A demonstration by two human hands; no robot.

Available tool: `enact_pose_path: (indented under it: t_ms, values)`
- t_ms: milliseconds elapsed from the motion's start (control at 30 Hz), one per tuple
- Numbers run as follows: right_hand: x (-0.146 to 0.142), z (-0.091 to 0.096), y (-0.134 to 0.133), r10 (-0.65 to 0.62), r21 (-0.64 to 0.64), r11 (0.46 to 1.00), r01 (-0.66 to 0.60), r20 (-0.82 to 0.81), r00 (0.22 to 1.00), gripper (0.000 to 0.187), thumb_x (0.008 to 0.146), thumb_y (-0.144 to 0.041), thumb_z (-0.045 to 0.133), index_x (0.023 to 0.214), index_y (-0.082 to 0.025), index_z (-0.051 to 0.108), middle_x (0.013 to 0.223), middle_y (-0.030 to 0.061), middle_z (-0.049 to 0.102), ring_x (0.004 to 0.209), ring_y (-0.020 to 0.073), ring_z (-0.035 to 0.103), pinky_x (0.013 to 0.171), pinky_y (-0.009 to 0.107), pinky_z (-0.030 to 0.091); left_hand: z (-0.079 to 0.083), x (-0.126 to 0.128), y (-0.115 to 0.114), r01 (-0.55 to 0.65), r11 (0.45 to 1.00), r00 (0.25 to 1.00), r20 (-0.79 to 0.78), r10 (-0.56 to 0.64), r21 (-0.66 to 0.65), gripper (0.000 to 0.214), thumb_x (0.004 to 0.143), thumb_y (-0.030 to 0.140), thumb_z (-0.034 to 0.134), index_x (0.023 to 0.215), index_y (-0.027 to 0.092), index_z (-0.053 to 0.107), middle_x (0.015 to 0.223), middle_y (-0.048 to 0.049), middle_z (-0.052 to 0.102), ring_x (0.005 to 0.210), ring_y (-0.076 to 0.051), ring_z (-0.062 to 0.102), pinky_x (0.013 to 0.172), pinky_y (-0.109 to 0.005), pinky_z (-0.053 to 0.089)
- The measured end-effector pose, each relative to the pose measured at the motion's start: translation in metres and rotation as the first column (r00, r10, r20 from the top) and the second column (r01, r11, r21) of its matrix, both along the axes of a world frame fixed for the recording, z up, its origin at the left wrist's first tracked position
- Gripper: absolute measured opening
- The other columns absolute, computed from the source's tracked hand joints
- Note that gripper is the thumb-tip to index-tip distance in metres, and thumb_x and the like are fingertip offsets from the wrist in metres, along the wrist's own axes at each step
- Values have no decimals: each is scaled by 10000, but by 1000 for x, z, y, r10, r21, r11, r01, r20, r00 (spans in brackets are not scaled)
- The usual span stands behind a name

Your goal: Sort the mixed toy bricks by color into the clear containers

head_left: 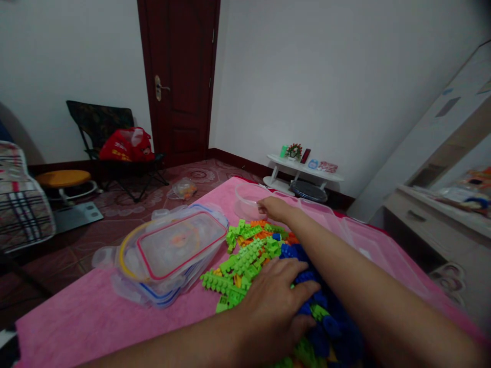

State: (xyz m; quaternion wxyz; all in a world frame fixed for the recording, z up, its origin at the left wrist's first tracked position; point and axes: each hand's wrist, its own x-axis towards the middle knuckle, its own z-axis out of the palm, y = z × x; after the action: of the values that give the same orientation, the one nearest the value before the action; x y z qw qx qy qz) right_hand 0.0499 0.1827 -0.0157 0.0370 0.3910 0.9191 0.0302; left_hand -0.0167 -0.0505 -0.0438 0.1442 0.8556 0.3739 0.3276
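Note:
A heap of green, orange, yellow and blue building blocks (245, 258) lies on the pink tablecloth (72, 327). My left hand (274, 299) rests on the heap with its fingers spread. Farther back, my right hand (274, 208) grips the near rim of a clear round plastic container (245, 197), its fingers closed on the edge. To the left of the blocks sits a stack of clear plastic lids (184, 243) with red, yellow and blue seals. More clear plastic containers (364, 237) stand behind my right forearm, partly covered by it.
Beyond the table, a low white shelf (307, 168) holds a potted plant and small items. At the left are a folding chair (99, 122) with a red bag (128, 145) and a yellow stool (65, 178). A drawer cabinet (418, 220) stands at the right.

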Motion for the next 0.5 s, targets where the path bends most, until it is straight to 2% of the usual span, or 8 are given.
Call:
enact_pose_path:
  t_ms: [100,167,233,300,333,400,467,500]
  values:
    - [0,6,-8,-19,-10,1000,19,-12,1000,197,739,-119,613,919,-150,689,950,113,707,885,209,640,733,258,433,0,1,-1,-14,1000,1000,-15,14,0,511,789,349,628,1279,278,500,1390,-46,425,1249,-249,392,1063,-434,323]
    - [4,15,-18,-42,6,999,43,-71,997,323,701,-130,663,1021,-165,667,1038,112,688,953,224,626,779,279,443,-2,1,-1,-15,1000,1000,-26,16,15,509,789,344,626,1278,276,503,1385,-52,433,1250,-249,397,1060,-442,330]
    - [17,28,-34,-70,55,995,80,-161,985,454,740,-186,652,1189,-186,579,1216,106,608,1096,222,561,875,306,424,-4,2,0,-13,999,999,-36,15,49,485,805,328,603,1275,261,509,1377,-65,443,1251,-247,403,1059,-449,335]
    - [39,40,-57,-97,123,983,138,-297,950,466,812,-229,581,1270,-189,500,1315,95,530,1191,204,487,961,332,380,-7,2,1,-13,996,999,-41,16,92,455,827,311,572,1274,247,513,1373,-76,449,1251,-242,407,1059,-451,337]
    - [53,44,-72,-106,149,973,177,-393,913,432,832,-231,550,1259,-182,502,1307,92,533,1192,197,482,977,340,370,-8,2,1,-11,993,999,-41,16,115,445,837,307,559,1275,245,512,1370,-78,451,1249,-240,410,1057,-451,340]
    - [83,46,-108,-121,160,950,268,-603,788,352,830,-216,537,1179,-167,555,1218,86,590,1134,191,522,972,345,385,-12,2,3,-5,989,999,-49,12,147,429,858,310,531,1282,248,507,1369,-78,453,1245,-236,416,1049,-447,352]
    - [111,39,-151,-152,121,924,362,-754,640,300,811,-207,551,1105,-162,594,1135,80,629,1078,189,555,955,340,407,-16,3,4,2,986,998,-65,9,169,420,871,321,512,1286,253,504,1364,-76,458,1237,-236,426,1043,-450,359]
    - [123,32,-174,-183,93,910,405,-784,593,300,811,-216,554,1104,-168,594,1133,76,628,1082,188,552,958,340,408,-18,3,5,3,983,998,-69,10,181,414,875,331,505,1282,255,507,1359,-76,462,1230,-238,434,1040,-451,363]
